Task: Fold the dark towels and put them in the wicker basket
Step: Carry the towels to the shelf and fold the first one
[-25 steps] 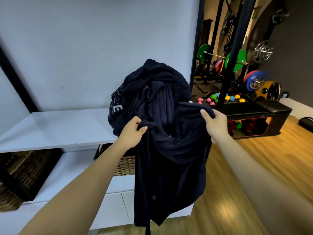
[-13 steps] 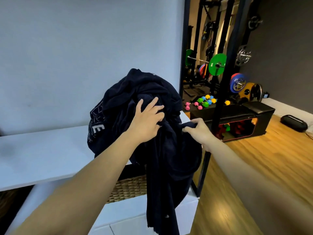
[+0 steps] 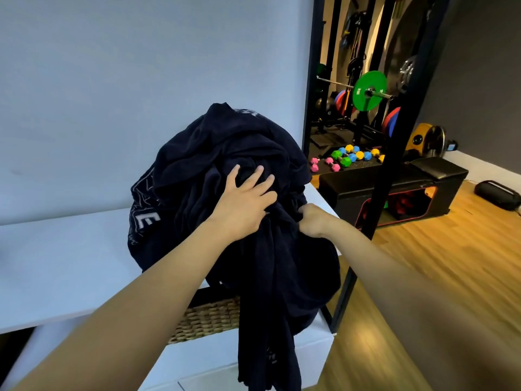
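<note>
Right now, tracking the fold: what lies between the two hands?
Head view: only dark towel cloth; left hand presses the pile, right hand grips a fold.

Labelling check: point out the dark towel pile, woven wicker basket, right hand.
dark towel pile [image 3: 225, 148], head view, upper folds of the heap.
woven wicker basket [image 3: 208, 320], head view, front weave below the shelf.
right hand [image 3: 311, 221], head view, knuckles gripping cloth.

Soft, even indoor light with no glare; wide-angle bending at the edges, forearms blurred at the bottom.
</note>
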Available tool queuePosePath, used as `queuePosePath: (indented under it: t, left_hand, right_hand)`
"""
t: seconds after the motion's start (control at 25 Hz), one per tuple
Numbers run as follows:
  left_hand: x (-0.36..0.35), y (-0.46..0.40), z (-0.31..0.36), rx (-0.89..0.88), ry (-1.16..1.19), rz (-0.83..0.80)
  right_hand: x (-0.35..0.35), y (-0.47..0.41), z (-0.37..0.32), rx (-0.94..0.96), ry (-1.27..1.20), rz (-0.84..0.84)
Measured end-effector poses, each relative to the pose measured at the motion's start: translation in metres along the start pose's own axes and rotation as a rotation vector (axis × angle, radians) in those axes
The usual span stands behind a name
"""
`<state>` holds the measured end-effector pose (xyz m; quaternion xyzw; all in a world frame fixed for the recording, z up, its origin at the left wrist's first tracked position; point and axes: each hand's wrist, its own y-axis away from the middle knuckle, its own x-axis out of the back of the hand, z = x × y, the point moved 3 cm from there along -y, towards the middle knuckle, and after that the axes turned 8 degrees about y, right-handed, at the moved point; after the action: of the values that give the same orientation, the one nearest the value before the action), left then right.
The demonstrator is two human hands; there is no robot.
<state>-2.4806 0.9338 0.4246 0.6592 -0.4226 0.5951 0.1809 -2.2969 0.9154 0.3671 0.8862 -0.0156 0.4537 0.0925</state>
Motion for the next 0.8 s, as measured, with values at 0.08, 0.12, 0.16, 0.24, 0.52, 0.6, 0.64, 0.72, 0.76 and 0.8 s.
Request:
queuePosePath:
  t: [0.08, 0.12, 0.16, 0.24, 0.52, 0.6, 0.64, 0.72, 0.76, 0.8]
  left_hand:
    - [0.000, 0.000, 0.002, 0.043, 0.009, -0.018]
    - [0.000, 0.000, 0.002, 0.069, 0.022, -0.029]
    - [0.000, -0.001, 0.003, 0.093, 0.035, -0.042]
    - [-0.001, -0.004, 0.004, 0.132, 0.055, -0.055]
    - [-0.002, -0.005, 0.001, 0.211, 0.117, -0.051]
    - [0.000, -0.004, 0.001, 0.232, 0.121, -0.066]
    - [0.001, -0.004, 0.003, 0.235, 0.111, -0.072]
    - [0.001, -0.005, 0.015, 0.203, 0.057, -0.052]
    - [0.001, -0.006, 0.023, 0.160, 0.017, -0.028]
    - [0.001, -0.007, 0.031, 0.106, -0.026, -0.008]
  right_hand:
    - [0.005, 0.000, 0.002, 0.017, 0.028, -0.005]
    - [0.009, 0.002, 0.004, 0.021, 0.027, 0.015]
    - [0.014, 0.007, 0.007, 0.029, 0.014, 0.038]
    - [0.026, 0.020, 0.015, 0.040, 0.007, 0.100]
    - [0.060, 0.103, 0.049, 0.204, -0.010, 0.238]
    - [0.062, 0.114, 0.053, 0.251, 0.015, 0.282]
    - [0.062, 0.113, 0.053, 0.258, 0.035, 0.291]
    - [0.055, 0.103, 0.049, 0.256, 0.125, 0.284]
    - [0.050, 0.093, 0.047, 0.256, 0.169, 0.274]
    - [0.044, 0.083, 0.043, 0.250, 0.180, 0.266]
